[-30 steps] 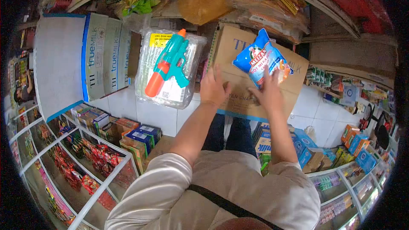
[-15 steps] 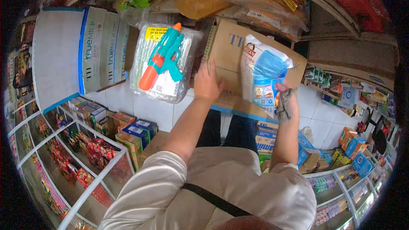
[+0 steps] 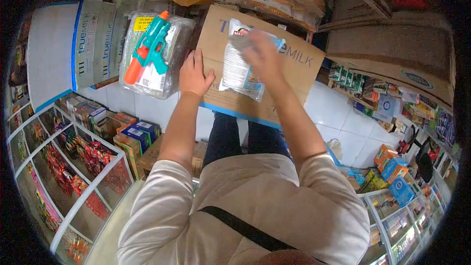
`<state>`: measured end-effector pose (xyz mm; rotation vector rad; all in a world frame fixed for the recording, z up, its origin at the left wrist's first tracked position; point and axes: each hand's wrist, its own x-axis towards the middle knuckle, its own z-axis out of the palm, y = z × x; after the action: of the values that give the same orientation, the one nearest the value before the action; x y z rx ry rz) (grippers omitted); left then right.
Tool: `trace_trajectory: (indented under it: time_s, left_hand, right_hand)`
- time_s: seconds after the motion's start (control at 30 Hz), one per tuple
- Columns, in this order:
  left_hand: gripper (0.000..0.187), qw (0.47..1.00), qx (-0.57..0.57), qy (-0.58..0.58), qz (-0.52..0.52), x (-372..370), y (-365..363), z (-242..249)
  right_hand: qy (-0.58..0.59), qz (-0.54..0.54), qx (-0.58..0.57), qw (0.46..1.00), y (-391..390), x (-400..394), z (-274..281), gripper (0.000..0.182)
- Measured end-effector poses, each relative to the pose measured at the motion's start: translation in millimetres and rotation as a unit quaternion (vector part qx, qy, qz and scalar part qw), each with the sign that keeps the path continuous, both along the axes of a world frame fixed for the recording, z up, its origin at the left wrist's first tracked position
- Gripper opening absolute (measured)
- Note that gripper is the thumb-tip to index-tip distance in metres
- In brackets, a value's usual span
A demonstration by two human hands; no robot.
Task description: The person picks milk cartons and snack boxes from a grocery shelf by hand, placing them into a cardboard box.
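A white and blue plastic packet (image 3: pixel 236 71) lies on a cardboard TH true MILK box (image 3: pixel 299 68), its printed text side up. Over the packet's upper part is my right hand (image 3: pixel 265 58), smeared by motion, closed on a crumpled grey cloth (image 3: pixel 239 42). My left hand (image 3: pixel 195 76) rests on the box's left edge, fingers apart, holding nothing. Left of it, a teal and orange toy water gun (image 3: pixel 151 49) lies on a bundle wrapped in clear plastic (image 3: pixel 169 71).
More TH true MILK cartons (image 3: pixel 93 44) stand at the left. A glass display case (image 3: pixel 73 176) with red packets is lower left. Small boxes (image 3: pixel 395 167) sit on the right side. Plastic-wrapped goods (image 3: pixel 265 0) fill the shelf ahead, beside a large carton (image 3: pixel 387 59).
The packet has been turned over, from its blue side to its text side, and lies further left on the box. My right hand has moved left with the cloth. The view has shifted.
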<state>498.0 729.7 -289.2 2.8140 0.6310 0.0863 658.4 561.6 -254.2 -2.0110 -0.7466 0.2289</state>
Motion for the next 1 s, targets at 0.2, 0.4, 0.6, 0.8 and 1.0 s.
trace_trajectory:
  time_s: [0.2, 0.4, 0.6, 0.8, 1.0]
  left_hand:
    - [0.064, 0.989, 0.103, -0.025, -0.100, -0.8, -2.5, 7.1]
    - [0.062, 0.995, -0.074, -0.041, -0.050, 7.6, -64.1, 11.9]
    - [0.067, 0.996, 0.014, -0.004, -0.083, -0.4, -67.8, -14.2]
    - [0.069, 0.998, -0.008, -0.006, -0.070, 2.3, -68.6, -11.9]
    - [0.068, 0.998, -0.008, -0.033, -0.061, -0.5, -69.7, -17.5]
  right_hand:
    - [-0.214, 0.073, -0.099, 0.969, 11.2, -23.3, -26.2, 0.042]
    - [-0.202, 0.112, -0.118, 0.966, 6.5, -9.4, -30.2, 0.037]
    - [-0.245, 0.279, -0.116, 0.921, -25.4, -38.5, -20.4, 0.030]
    - [-0.275, 0.204, -0.135, 0.930, -52.8, 2.9, -46.8, 0.034]
    - [-0.225, 0.021, -0.156, 0.962, -2.3, 0.2, -27.4, 0.032]
